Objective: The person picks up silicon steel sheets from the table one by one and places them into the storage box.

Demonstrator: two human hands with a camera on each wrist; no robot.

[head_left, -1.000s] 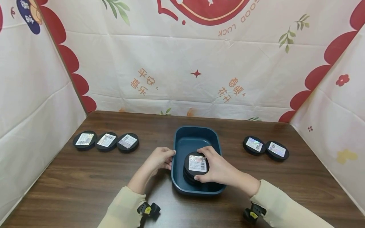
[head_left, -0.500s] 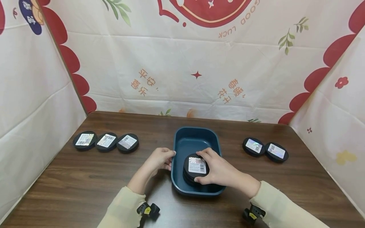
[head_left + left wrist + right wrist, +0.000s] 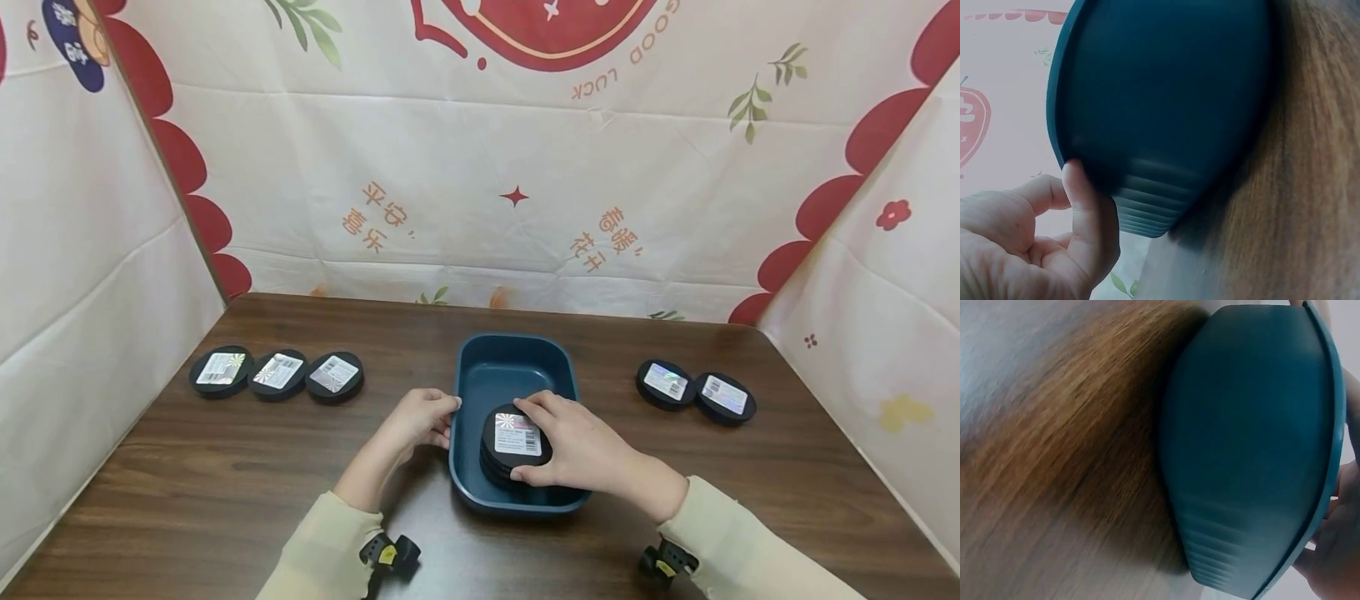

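In the head view a dark blue rectangular plastic bin [image 3: 517, 358] stands on the table. Inside its near half sits a stack of round flat black discs [image 3: 498, 472], the top disc [image 3: 517, 440] bearing a white barcode label. My right hand [image 3: 577, 446] grips that top disc from the right, thumb at the near edge and fingers at the far edge. With my left hand [image 3: 422, 419] I pinch the bin's left rim. The left wrist view shows the left thumb and fingers [image 3: 1079, 194] at the bin's edge, while in the right wrist view the bin's wall [image 3: 1247, 437] hides most of the right hand.
Three labelled black discs [image 3: 275, 374] lie in a row on the brown wooden table [image 3: 225, 483] to the left. Two more discs [image 3: 666, 384] lie touching on the right. A white printed cloth [image 3: 450, 150] hangs behind and along both sides.
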